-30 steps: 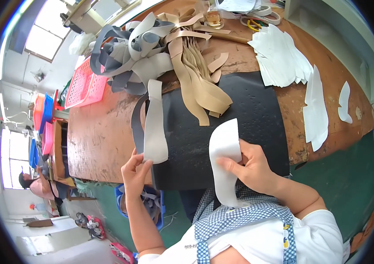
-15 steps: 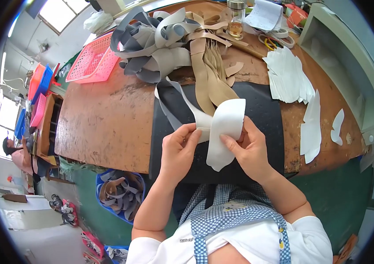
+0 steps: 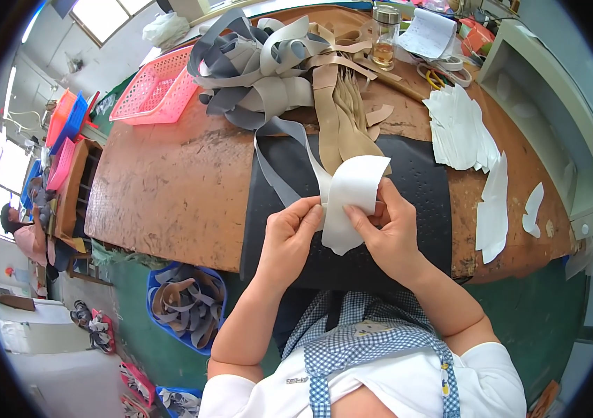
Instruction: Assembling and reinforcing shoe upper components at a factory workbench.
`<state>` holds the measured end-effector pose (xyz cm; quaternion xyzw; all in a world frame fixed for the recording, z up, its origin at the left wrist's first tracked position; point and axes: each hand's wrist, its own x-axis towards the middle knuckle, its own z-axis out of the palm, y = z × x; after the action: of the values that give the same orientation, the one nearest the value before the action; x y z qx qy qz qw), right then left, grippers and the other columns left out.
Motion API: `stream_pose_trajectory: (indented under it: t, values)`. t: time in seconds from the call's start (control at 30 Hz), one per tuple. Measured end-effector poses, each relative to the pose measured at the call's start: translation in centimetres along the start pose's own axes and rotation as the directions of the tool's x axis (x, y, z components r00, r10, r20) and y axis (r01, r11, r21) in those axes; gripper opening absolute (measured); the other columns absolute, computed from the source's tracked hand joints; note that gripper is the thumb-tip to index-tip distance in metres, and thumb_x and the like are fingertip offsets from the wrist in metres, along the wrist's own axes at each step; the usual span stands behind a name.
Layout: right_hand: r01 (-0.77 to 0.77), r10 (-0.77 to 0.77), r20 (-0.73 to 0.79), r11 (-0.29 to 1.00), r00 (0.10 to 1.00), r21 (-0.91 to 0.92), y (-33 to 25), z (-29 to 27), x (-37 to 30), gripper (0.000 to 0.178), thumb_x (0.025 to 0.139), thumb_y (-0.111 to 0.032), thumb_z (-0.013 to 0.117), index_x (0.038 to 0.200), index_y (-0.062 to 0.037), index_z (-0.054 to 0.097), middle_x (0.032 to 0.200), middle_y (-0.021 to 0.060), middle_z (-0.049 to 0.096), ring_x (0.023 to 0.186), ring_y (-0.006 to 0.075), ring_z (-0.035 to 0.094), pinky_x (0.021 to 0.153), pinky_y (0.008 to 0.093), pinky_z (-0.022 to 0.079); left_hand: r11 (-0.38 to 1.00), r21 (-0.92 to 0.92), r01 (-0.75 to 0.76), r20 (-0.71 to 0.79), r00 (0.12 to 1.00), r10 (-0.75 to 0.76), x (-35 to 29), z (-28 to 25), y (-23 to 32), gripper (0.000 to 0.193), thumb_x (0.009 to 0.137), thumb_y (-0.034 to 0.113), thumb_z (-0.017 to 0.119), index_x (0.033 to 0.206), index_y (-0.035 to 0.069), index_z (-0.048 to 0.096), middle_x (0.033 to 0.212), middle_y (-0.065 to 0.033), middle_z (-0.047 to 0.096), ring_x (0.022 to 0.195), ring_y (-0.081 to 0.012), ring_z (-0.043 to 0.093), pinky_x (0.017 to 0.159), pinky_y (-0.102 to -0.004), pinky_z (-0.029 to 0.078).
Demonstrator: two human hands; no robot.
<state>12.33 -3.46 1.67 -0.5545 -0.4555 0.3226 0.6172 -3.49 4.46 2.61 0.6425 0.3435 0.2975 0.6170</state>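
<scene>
My right hand point(image 3: 392, 226) is closed on a curled white piece of sheet material point(image 3: 355, 187), thumb on its front face and fingers behind it. My left hand point(image 3: 291, 233) pinches the end of a long pale-grey strip point(image 3: 312, 167) right beside the white piece's left edge. The two pieces overlap there, and the white one hides part of the strip. From my left hand the strip loops back toward a heap of grey strips point(image 3: 268, 66). Both hands are above a black mat point(image 3: 282, 258). Tan strips point(image 3: 331, 129) lie just beyond the white piece.
A pink basket point(image 3: 164, 87) stands at the far left of the wooden table point(image 3: 164, 202). White cut pieces point(image 3: 460, 129) lie to the right, near a grey cabinet-like machine point(image 3: 554, 118). A glass jar point(image 3: 384, 38) stands at the back. On the floor, a blue tub point(image 3: 185, 341) holds strips.
My left hand has shifted slightly right, closer to the white piece. The white piece covers more of the strip's end, and its lower tip sits a little higher. Both hands keep their holds.
</scene>
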Motion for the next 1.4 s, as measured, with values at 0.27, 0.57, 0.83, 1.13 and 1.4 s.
stream_pose_trajectory:
  t: [0.27, 0.57, 0.83, 1.13, 1.4]
  values:
    - [0.002, -0.002, -0.007, 1.0, 1.0, 0.005, -0.1, 0.4, 0.0, 0.031, 0.09, 0.001, 0.064, 0.119, 0.0036, 0.053, 0.109, 0.0106, 0.065, 0.096, 0.0152, 0.068, 0.079, 0.0288, 0.059, 1.0, 0.011, -0.002, -0.008, 1.0, 0.002, -0.2, -0.2, 0.1, 0.027, 0.099, 0.013, 0.059, 0.114, -0.009, 0.064, 0.096, -0.0041, 0.068, 0.088, -0.0073, 0.061, 0.081, -0.0216, 0.049]
    - [-0.296, 0.237, 0.253, 0.928, 0.938, 0.228, -1.2, -0.1, 2.5, 0.032, 0.093, -0.012, 0.066, 0.119, 0.0034, 0.057, 0.098, 0.0057, 0.069, 0.087, 0.0096, 0.066, 0.069, 0.0233, 0.055, 0.984, -0.137, 0.113, -0.072, 0.99, -0.124, -1.6, -2.4, -1.0, 0.025, 0.092, 0.005, 0.067, 0.111, -0.011, 0.064, 0.092, -0.0072, 0.071, 0.084, -0.0073, 0.064, 0.075, -0.0194, 0.049]
    - [-0.056, 0.035, 0.236, 0.995, 0.971, 0.087, 0.0, 0.9, 3.9, 0.034, 0.085, -0.008, 0.073, 0.114, 0.0024, 0.06, 0.083, 0.0024, 0.064, 0.073, 0.0065, 0.059, 0.067, 0.0238, 0.051, 0.974, -0.175, 0.145, -0.109, 0.98, -0.166, -2.4, -4.1, -1.8, 0.028, 0.092, 0.007, 0.068, 0.113, -0.011, 0.063, 0.098, -0.0096, 0.07, 0.086, -0.0106, 0.064, 0.083, -0.0234, 0.05]
    - [-0.275, 0.203, 0.365, 0.948, 0.909, 0.16, 0.5, 1.5, 4.0, 0.031, 0.086, -0.013, 0.074, 0.11, 0.0029, 0.063, 0.087, 0.0044, 0.067, 0.074, 0.0078, 0.061, 0.064, 0.0244, 0.052, 0.975, -0.178, 0.134, -0.123, 0.98, -0.157, -2.5, -3.9, -1.8, 0.028, 0.093, 0.007, 0.067, 0.113, -0.011, 0.063, 0.097, -0.0091, 0.07, 0.087, -0.01, 0.064, 0.082, -0.0222, 0.049]
    - [-0.183, 0.154, 0.226, 0.977, 0.962, 0.112, 1.3, 2.0, 1.1, 0.02, 0.083, -0.007, 0.076, 0.099, 0.0018, 0.071, 0.09, 0.0076, 0.072, 0.079, 0.0145, 0.068, 0.073, 0.0273, 0.054, 0.989, -0.061, 0.137, -0.07, 0.988, -0.141, -2.5, -3.7, -2.2, 0.028, 0.1, 0.019, 0.058, 0.107, -0.006, 0.068, 0.091, -0.0006, 0.068, 0.082, -0.0048, 0.059, 0.077, -0.0204, 0.047]
